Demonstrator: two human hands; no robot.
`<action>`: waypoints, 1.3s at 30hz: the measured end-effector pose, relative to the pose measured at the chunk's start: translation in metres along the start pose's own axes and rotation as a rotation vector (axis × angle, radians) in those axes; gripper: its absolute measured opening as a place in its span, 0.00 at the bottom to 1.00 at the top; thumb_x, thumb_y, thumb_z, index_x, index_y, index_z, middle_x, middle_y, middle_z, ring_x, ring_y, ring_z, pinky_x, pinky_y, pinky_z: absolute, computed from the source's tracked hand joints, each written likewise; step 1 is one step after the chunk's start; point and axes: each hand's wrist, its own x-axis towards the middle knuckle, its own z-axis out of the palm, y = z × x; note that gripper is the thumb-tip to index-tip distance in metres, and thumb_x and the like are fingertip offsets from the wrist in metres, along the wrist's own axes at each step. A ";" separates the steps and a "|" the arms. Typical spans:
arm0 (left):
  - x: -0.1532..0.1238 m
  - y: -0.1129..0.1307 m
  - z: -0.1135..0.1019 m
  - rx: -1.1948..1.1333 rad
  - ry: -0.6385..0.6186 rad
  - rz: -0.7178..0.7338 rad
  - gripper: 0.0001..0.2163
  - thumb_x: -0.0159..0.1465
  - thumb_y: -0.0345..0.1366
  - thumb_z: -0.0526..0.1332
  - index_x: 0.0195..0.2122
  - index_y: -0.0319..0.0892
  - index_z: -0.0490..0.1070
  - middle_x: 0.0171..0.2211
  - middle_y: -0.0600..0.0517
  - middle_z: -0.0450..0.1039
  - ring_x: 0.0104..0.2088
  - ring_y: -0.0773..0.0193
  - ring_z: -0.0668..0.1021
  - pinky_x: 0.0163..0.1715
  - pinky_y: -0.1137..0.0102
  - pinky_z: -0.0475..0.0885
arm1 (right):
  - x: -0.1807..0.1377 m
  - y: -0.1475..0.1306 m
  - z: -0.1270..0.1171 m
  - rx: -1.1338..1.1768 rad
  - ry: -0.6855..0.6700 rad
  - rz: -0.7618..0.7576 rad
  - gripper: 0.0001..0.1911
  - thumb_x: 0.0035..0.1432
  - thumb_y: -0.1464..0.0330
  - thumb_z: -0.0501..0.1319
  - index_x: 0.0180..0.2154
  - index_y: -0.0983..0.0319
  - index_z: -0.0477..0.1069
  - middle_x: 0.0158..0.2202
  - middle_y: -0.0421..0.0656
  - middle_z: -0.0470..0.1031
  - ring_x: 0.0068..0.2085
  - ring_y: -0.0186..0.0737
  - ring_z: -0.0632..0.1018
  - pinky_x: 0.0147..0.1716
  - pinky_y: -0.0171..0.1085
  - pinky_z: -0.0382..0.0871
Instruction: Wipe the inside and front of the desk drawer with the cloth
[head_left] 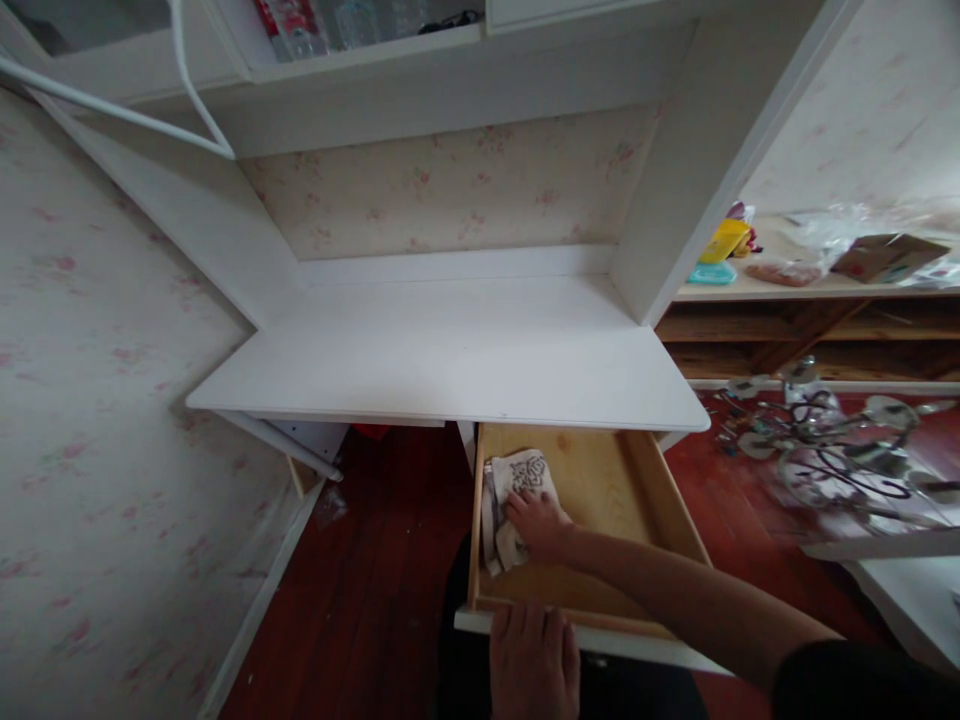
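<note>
A wooden drawer (645,490) stands pulled out from under the white desk top (450,350). Inside it, at the left, lies a crumpled white cloth with a dark pattern (525,475). My right hand (541,523) reaches into the drawer and presses on the cloth, fingers curled over it. My left hand (534,660) rests on the drawer's white front panel (645,650), fingers laid over its top edge.
Flowered wallpaper covers the left wall and the desk's back. A wooden shelf (810,290) at the right carries bags, a box and coloured packs. A metal chandelier-like fixture (832,450) lies on the red wooden floor (360,590). White cables hang top left.
</note>
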 end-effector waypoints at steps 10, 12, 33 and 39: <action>0.010 0.002 -0.013 0.009 -0.128 0.008 0.05 0.61 0.33 0.56 0.28 0.46 0.65 0.27 0.53 0.65 0.30 0.63 0.69 0.34 0.64 0.61 | 0.054 0.047 -0.013 0.050 -0.020 0.215 0.29 0.57 0.76 0.48 0.60 0.56 0.55 0.65 0.48 0.50 0.63 0.54 0.52 0.51 0.61 0.52; 0.010 0.003 -0.014 0.011 -0.124 0.009 0.04 0.60 0.33 0.56 0.28 0.46 0.65 0.27 0.53 0.66 0.30 0.63 0.69 0.35 0.64 0.61 | 0.048 0.055 -0.014 0.063 -0.025 0.208 0.29 0.56 0.76 0.49 0.59 0.56 0.56 0.65 0.47 0.53 0.62 0.52 0.55 0.51 0.58 0.56; 0.008 0.003 -0.020 0.035 -0.186 0.059 0.06 0.63 0.33 0.54 0.28 0.45 0.65 0.27 0.53 0.64 0.30 0.63 0.67 0.34 0.63 0.57 | -0.149 0.083 0.018 0.161 -0.242 0.276 0.20 0.43 0.73 0.56 0.41 0.64 0.73 0.40 0.54 0.77 0.41 0.56 0.78 0.38 0.46 0.71; 0.007 0.001 -0.016 0.031 -0.160 0.066 0.06 0.62 0.33 0.55 0.27 0.45 0.64 0.26 0.53 0.64 0.30 0.62 0.67 0.33 0.63 0.56 | -0.140 0.074 0.009 0.186 -0.203 0.198 0.22 0.42 0.74 0.56 0.42 0.64 0.73 0.41 0.53 0.77 0.42 0.55 0.78 0.37 0.44 0.71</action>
